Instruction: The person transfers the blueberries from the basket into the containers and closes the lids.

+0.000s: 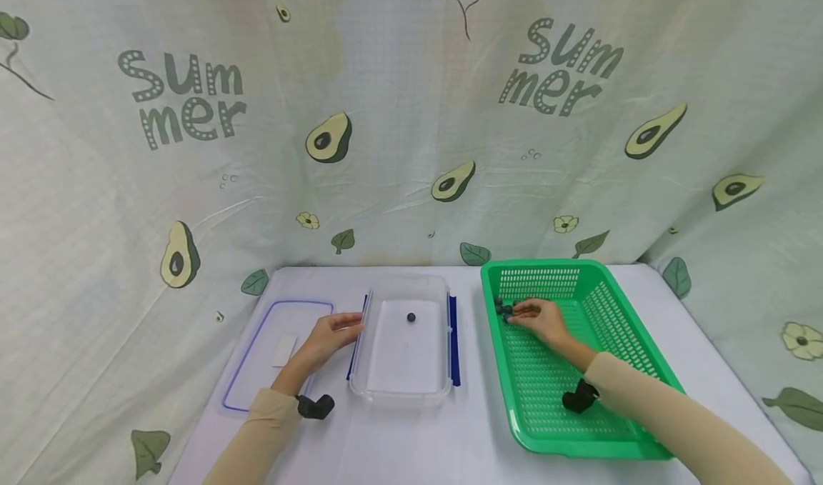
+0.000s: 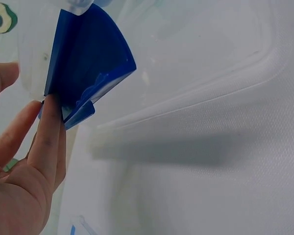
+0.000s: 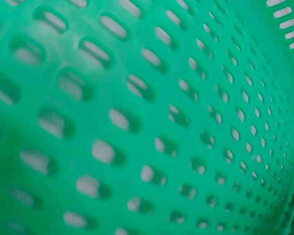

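Green basket, right hand at dark balls

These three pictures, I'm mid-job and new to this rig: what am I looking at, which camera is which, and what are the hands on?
No machine here: a person works with two bare hands. The wide picture comes from a camera on the head, looking down at a white table. The other two come from cameras strapped to the wrists.

On the table stand a clear plastic box with blue clips and one small dark ball inside, its lid lying flat to the left, and a green basket to the right.

The left hand rests straight fingers against the box's blue clip, as the left wrist view shows close up. The right hand is inside the basket, reaching at a few dark balls in its far left corner; whether it grips one I cannot tell. The right wrist view shows only green basket mesh.
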{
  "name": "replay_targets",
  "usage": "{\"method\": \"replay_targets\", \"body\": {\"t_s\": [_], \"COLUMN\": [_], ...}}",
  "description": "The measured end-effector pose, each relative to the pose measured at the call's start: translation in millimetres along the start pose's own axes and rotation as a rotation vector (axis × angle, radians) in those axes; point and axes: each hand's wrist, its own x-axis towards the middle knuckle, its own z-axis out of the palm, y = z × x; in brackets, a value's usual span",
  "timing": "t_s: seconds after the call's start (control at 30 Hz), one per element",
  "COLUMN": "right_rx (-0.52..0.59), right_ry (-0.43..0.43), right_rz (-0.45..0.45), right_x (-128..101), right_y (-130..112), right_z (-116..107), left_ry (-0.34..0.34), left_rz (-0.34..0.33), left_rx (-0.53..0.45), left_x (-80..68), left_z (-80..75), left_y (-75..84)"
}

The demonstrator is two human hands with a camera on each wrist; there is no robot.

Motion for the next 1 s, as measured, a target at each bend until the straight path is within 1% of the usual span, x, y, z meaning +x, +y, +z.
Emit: {"method": "replay_targets", "body": {"t_s": [0.13, 0.3, 0.47, 0.53, 0.63, 0.77, 0.87, 1.0], "right_rx": [0.015, 0.038, 0.066, 0.058, 0.018, -0.032, -0.037, -0.013], "right_ry": [0.042, 0.062, 0.07, 0.072, 0.078, 0.097, 0.11, 0.121], "right_rz": [-0.003, -0.034, -0.038, -0.042, -0.047, -0.061, -0.089, -0.094], "right_x": [-2.2, -2.5, -2.3, -3.0, -4.3, -5.2, -4.9, -4.3], "right_y": [1.3, 0.8, 1.7, 1.2, 1.5, 4.1, 5.5, 2.3], "right_z": [4.4, 9.0, 13.6, 15.3, 17.7, 19.5, 19.2, 17.1], "left_ry": [0.001, 0.003, 0.003, 0.004, 0.008, 0.004, 0.005, 0.01], "left_rz": [-0.002, -0.003, -0.006, -0.011, -0.019, -0.006, 0.003, 0.006], "left_rx": [-0.003, -0.001, 0.0, -0.002, -0.012, -0.021, -0.027, -0.027], "left_x": [-0.9, -0.1, -0.7, -1.4, -2.6, -3.0, -2.5, -2.5], "left_z": [0.8, -0.1, -0.2, -0.2, 0.2, 0.7, 1.0, 1.0], "left_y": [0.9, 1.1, 0.9, 0.8, 1.0, 1.6, 1.9, 2.1]}}
